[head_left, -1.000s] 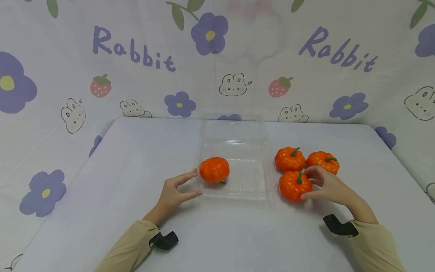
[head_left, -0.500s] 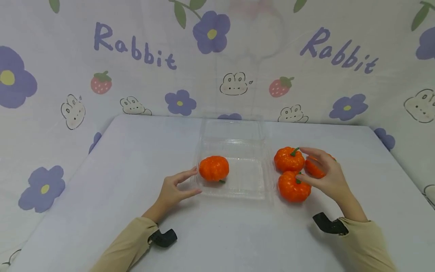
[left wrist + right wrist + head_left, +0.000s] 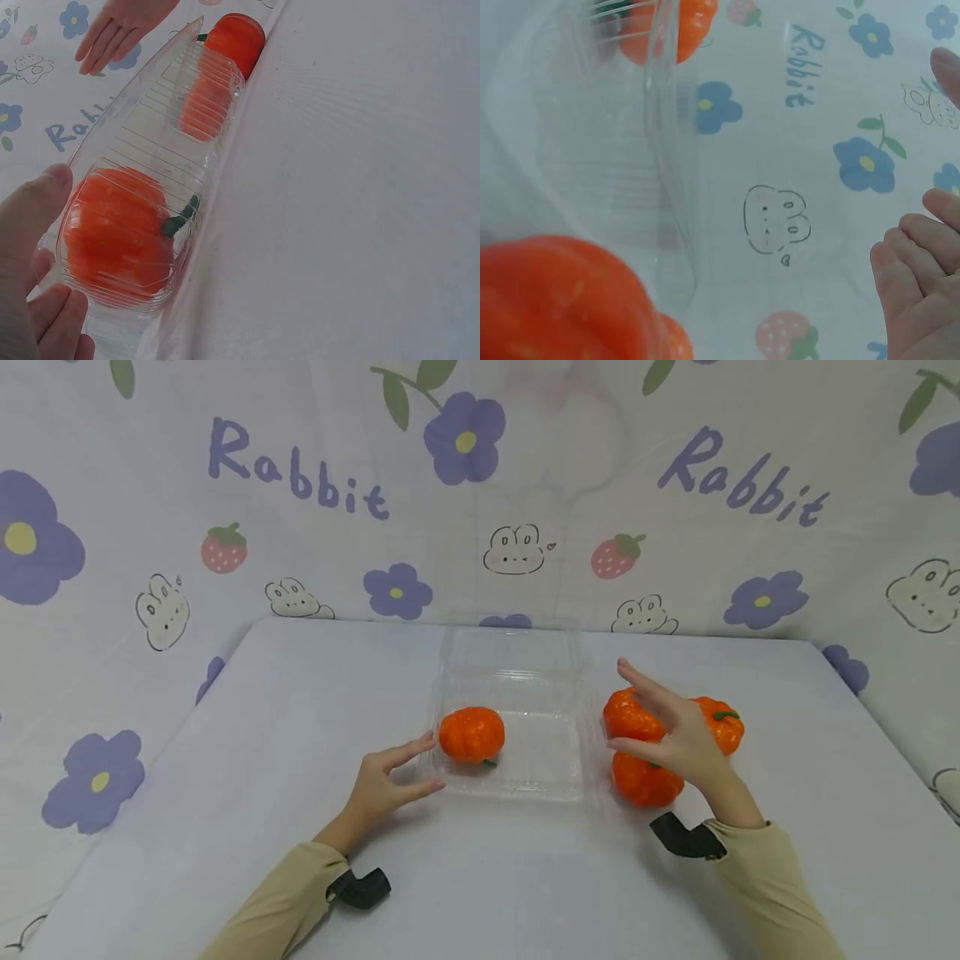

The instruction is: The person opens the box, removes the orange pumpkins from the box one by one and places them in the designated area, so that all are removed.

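In the head view a clear plastic clamshell box lies open on the table, an orange toy pumpkin in its left half. My left hand rests at the box's left end, thumb and fingers spread and touching the wall; the left wrist view shows those fingertips right at the plastic. Over three more pumpkins on the right, my right hand hovers with fingers extended and nothing held. It partly hides the back left pumpkin and the front pumpkin; the back right pumpkin shows beside it.
Behind the box tray, its raised clear lid leans toward the patterned backdrop cloth. A white tabletop spreads in front. Each sleeve cuff carries a black wrist piece, such as the right one.
My right hand has let go of the front pumpkin, lifted, and moved left above the group with its fingers spread. My left hand and the box have stayed in place.
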Available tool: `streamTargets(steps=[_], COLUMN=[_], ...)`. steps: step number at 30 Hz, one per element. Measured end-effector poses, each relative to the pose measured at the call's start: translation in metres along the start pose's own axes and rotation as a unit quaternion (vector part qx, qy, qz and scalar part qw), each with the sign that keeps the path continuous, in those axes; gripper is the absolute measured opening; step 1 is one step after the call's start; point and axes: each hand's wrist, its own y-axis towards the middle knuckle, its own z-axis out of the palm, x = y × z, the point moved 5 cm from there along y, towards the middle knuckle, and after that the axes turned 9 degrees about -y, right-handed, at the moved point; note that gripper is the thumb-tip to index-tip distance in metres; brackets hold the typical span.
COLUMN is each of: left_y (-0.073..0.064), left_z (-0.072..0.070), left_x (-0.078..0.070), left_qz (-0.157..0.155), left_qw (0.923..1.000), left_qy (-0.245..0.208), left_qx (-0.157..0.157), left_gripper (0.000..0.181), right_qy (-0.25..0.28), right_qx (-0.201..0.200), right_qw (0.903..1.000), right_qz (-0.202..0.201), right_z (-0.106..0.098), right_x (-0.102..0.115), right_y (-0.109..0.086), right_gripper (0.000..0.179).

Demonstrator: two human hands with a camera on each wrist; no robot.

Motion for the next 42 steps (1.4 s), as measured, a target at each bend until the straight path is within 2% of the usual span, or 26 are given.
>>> streamTargets(steps=[3, 9, 13, 18, 24, 27, 31, 37, 42], left_y=[0.0, 0.0, 0.001, 0.003, 0.002, 0.001, 0.001, 0.002, 0.002], left_z=[-0.001, -0.001, -0.002, -0.002, -0.003, -0.002, -0.001, -0.001, -0.002], left_x=[0.001, 0.001, 0.002, 0.004, 0.003, 0.002, 0.002, 0.002, 0.001], left_qz=[0.0, 0.007, 0.008, -0.003, -0.014, -0.017, -0.015, -0.005, 0.001], left_qw=[1.0, 1.0, 1.0, 1.0, 0.9999, 0.9998, 0.9999, 0.9999, 0.9999], left_qy=[0.001, -0.001, 0.003, 0.002, 0.001, 0.002, 0.002, -0.002, 0.004], left_qx=[-0.002, -0.002, -0.004, -0.004, -0.005, -0.005, -0.007, -0.01, -0.009], left_gripper=[0.047, 0.046, 0.046, 0.045, 0.044, 0.044, 0.044, 0.044, 0.044], right_qy=[-0.008, -0.011, 0.004, 0.043, 0.055, 0.053, 0.048, 0.021, 0.011], right_qx=[0.014, 0.051, 0.077, 0.083, 0.083, 0.086, 0.094, 0.1, 0.121], right_qw=[0.9998, 0.9986, 0.9968, 0.9947, 0.99, 0.9881, 0.9873, 0.9849, 0.9836], right_qz=[0.01, -0.007, -0.024, -0.043, -0.1, -0.116, -0.119, -0.14, -0.133], right_z=[0.006, 0.018, 0.025, 0.035, 0.059, 0.076, 0.099, 0.121, 0.134], right_x=[0.003, 0.019, 0.027, 0.033, 0.043, 0.036, 0.022, 0.022, 0.022], right_y=[0.006, 0.022, 0.032, 0.043, 0.053, 0.056, 0.061, 0.062, 0.057], right_gripper=[0.079, 0.077, 0.076, 0.077, 0.075, 0.076, 0.077, 0.073, 0.073])
